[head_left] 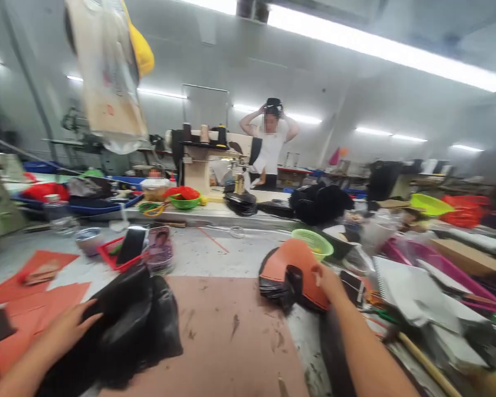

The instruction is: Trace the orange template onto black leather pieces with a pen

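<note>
Cluttered desk (198, 260) under strip lighting (376, 45).
Right grip (327, 281) grasps the orange piece (289, 256), atop a black stack (270, 289); left grip (68, 329) touches glossy black material (136, 311) — whether clenched or released cannot be told.

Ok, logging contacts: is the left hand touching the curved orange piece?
No, only the right hand touches that curved orange piece.

We're looking out from the head here, forward and down, surface (225, 262) close below, ceiling light (376, 44) crossing up top!
</note>
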Motion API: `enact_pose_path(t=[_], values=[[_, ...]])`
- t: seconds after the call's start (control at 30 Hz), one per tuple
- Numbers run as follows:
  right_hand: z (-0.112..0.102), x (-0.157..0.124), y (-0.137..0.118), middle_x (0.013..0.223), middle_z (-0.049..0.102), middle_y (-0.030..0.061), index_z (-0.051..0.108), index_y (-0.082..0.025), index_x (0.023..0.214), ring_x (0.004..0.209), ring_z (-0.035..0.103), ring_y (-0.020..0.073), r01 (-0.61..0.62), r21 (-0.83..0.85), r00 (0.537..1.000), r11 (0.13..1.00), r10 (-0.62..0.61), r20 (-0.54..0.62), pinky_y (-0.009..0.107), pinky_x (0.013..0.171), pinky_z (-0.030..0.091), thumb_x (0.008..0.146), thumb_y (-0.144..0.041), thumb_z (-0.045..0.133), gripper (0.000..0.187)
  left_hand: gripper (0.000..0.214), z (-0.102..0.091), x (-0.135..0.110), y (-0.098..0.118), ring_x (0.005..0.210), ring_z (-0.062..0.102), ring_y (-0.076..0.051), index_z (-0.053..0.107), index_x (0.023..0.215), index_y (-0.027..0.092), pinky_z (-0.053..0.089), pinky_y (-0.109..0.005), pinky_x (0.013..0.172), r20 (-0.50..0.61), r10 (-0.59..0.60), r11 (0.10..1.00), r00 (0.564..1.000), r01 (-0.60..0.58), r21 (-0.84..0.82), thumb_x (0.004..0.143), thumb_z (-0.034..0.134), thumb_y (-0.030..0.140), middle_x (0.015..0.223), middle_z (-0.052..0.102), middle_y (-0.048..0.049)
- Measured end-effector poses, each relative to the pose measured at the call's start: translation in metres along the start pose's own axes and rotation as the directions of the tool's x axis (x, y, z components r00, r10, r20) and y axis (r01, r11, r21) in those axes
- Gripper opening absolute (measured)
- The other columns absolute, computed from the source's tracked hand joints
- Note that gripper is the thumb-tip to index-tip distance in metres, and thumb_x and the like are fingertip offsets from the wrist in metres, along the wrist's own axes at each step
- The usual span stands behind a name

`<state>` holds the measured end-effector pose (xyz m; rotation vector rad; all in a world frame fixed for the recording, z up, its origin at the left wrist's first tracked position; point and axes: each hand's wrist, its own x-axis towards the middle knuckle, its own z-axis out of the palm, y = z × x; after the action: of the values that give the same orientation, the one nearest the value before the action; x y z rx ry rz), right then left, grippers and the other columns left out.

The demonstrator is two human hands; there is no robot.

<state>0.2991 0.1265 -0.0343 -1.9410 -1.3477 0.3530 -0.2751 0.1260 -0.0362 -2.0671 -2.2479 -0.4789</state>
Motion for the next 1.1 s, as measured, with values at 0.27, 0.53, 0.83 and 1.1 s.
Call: enact_pose_path(t=[0.27,0.53,0.83,1.1], values=[[-0.038,-0.060,0.021,0.065,0.066,0.0061,0.061,-0.022,0.066,0.058,0.062,0.0226,0.176,0.112,0.931,0.978,-0.128,-0.341,0.031,0.052,0.046,0.060,-0.057,0.051,0.037,0.019,-0.039,-0.013,0.009,0.090,0.060,-0.025,0.054,0.084,0.017,0.047,-0.037,0.077,-0.003,-0.057,0.989,0.998,0.057,0.137,0.079,0.038,0.027,0.094,0.063,-0.0088],[-0.081,-0.110,-0.005,0.072,0.067,0.0071,0.062,-0.022,0.068,0.067,0.062,0.0226,0.321,0.109,0.772,0.941,-0.194,-0.605,0.033,0.061,0.050,0.063,-0.068,0.058,0.047,0.077,-0.095,-0.033,0.079,0.082,0.065,-0.025,0.044,0.122,0.026,0.053,-0.033,0.068,0.380,0.152,0.409,0.912,0.292,-0.865,0.056,0.070,0.057,0.093,0.070,-0.0006],[-0.058,-0.128,-0.046,0.077,0.063,0.0024,0.061,-0.020,0.076,0.070,0.060,0.0154,0.581,0.143,0.730,0.801,-0.435,-0.527,0.026,0.059,0.046,0.081,-0.030,0.057,0.012,0.042,0.041,-0.066,0.196,0.106,0.058,-0.028,0.055,0.116,0.013,0.045,-0.041,0.091,0.312,0.186,0.729,0.932,0.082,-0.680,0.076,0.050,0.025,0.110,0.065,-0.0119],[-0.039,-0.143,-0.069,0.074,0.061,-0.0009,0.061,-0.021,0.077,0.067,0.057,0.0129,0.594,0.362,0.785,0.718,-0.420,-0.455,0.024,0.061,0.045,0.079,-0.023,0.059,0.003,0.023,0.028,-0.082,0.202,0.096,0.061,-0.024,0.056,0.104,0.016,0.050,-0.031,0.070,0.274,0.297,0.945,0.915,-0.323,0.053,0.088,0.042,0.022,0.108,0.060,-0.0115]])
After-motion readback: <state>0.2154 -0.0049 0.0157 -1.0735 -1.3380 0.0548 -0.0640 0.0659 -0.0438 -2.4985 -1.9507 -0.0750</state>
